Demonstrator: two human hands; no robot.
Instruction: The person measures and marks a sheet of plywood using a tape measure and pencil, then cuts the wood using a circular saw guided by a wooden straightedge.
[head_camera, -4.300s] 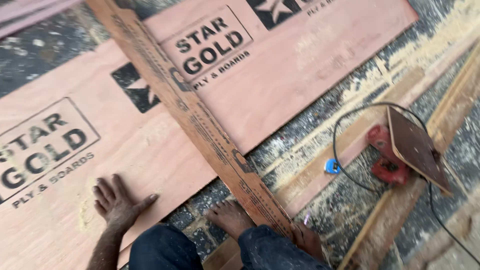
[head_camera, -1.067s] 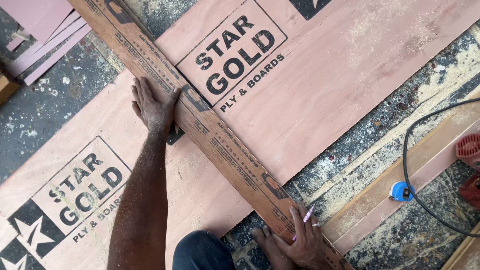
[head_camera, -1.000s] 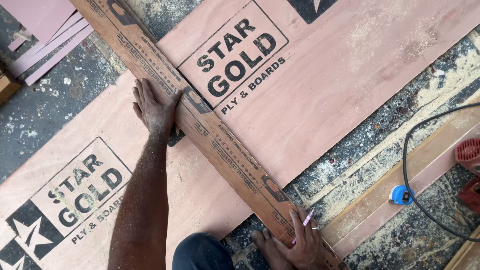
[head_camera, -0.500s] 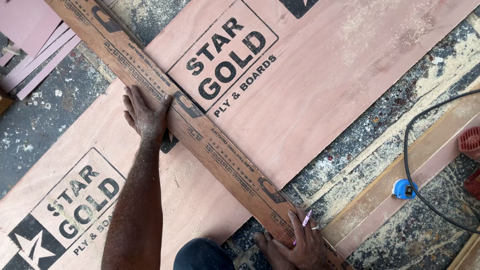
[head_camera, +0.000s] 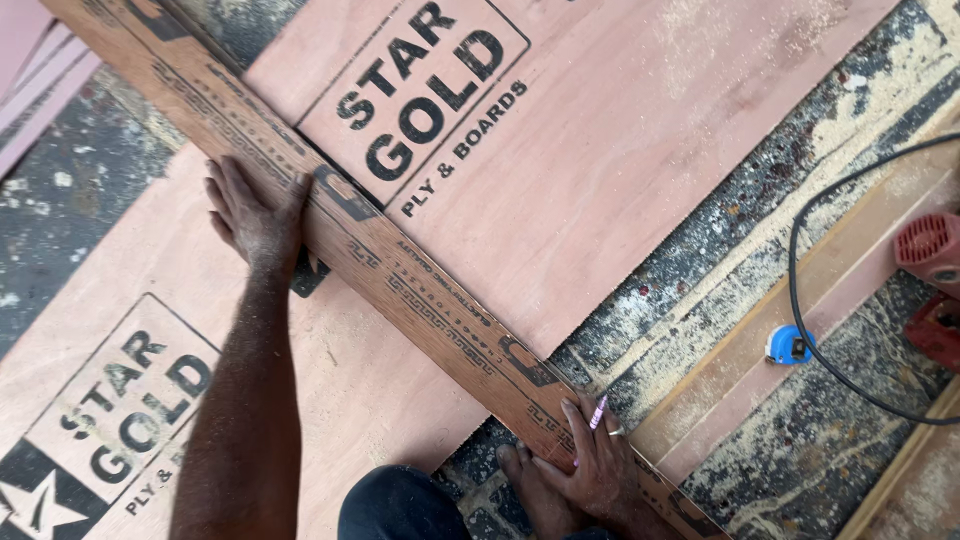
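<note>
Strip pinned across the plywood.
My left hand (head_camera: 255, 215) has slid along the long wooden strip (head_camera: 400, 285), flat and open; my right hand (head_camera: 595, 470) pinches a pencil (head_camera: 598, 411) at its end.

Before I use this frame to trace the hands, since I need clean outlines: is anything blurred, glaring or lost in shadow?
Head view: even, soft daylight, no glare on the plywood sheet. Left hand and right hand on the long strip look sharp, casting only faint shadows. The red power tool is cut by the right edge.
</note>
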